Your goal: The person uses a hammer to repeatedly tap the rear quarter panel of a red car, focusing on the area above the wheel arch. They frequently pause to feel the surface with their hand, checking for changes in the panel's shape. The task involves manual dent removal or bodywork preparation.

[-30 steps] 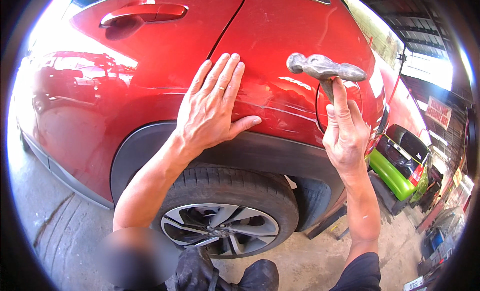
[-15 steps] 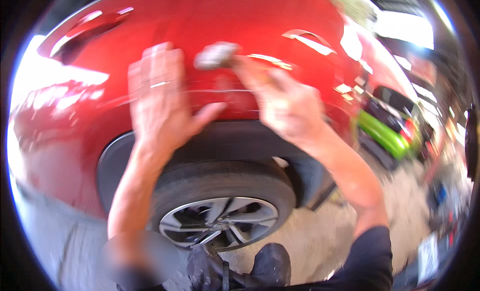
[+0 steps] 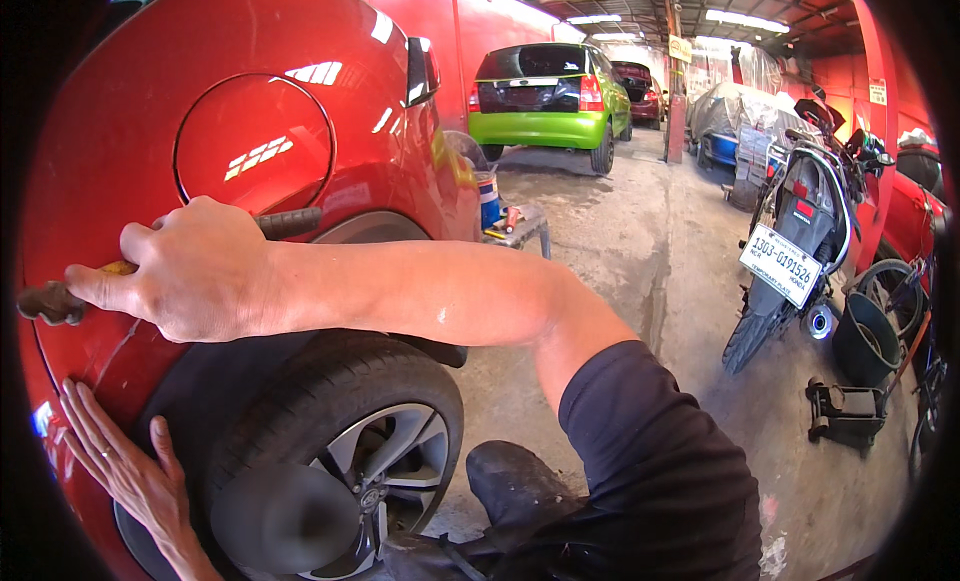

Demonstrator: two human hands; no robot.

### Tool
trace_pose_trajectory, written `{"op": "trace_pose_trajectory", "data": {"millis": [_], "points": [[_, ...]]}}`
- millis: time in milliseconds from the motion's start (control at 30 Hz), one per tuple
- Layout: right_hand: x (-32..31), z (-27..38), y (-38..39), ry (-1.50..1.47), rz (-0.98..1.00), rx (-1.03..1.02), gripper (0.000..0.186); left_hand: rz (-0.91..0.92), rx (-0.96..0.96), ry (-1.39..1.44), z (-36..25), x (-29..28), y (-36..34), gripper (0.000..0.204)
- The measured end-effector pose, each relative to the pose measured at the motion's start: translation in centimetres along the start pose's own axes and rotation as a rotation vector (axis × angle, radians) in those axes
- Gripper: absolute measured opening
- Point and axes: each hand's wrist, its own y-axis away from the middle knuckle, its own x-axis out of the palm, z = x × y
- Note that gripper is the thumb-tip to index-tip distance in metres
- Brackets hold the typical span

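In my right hand [image 3: 205,271] is a hammer [image 3: 50,303] with a dark lumpy head, a bit of yellow by my fingers and a dark ribbed grip sticking out behind the wrist. My fist wraps its handle in front of the red car's rear side panel [image 3: 110,151]. Whether the head touches the panel, I cannot tell. Lower down, my left hand [image 3: 130,471] lies flat on the red bodywork above the wheel arch, fingers stretched and thumb apart. A pale scratch line runs down the panel between my hands. Below is the wheel [image 3: 385,461] with its black tire.
A round fuel flap [image 3: 255,141] sits above my right wrist. Beyond the red car, a small stand [image 3: 525,226] bears a blue can. Further off are a green car [image 3: 540,101], a motorcycle [image 3: 790,241], a black bucket [image 3: 868,341] and a floor jack [image 3: 845,411].
The view has swung right, bringing the garage into sight. My hands now appear further left, the right with the hammer above the left. The left hand still lies flat on the panel.
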Motion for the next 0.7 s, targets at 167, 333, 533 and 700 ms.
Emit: {"op": "trace_pose_trajectory", "data": {"millis": [167,333,533,700], "points": [[1.4,1.4,-0.6,-0.02,0.014,-0.129,0.048,0.134,-0.075,-0.042,-0.2,-2.6,1.8,0.089],[-1.3,1.2,-2.1,0.208,0.085,-0.049,0.068,0.274,-0.166,0.157,-1.9,-2.6,1.4,0.101],[0.6,0.6,-1.5,0.123,0.009,-0.144,0.08,0.249,-0.184,0.171,-0.8,-2.0,2.6,0.099],[1.1,0.6,-2.4,-0.061,-0.216,-0.097,0.082,0.184,-0.194,0.114,-1.2,-2.1,3.1,0.093]]}}
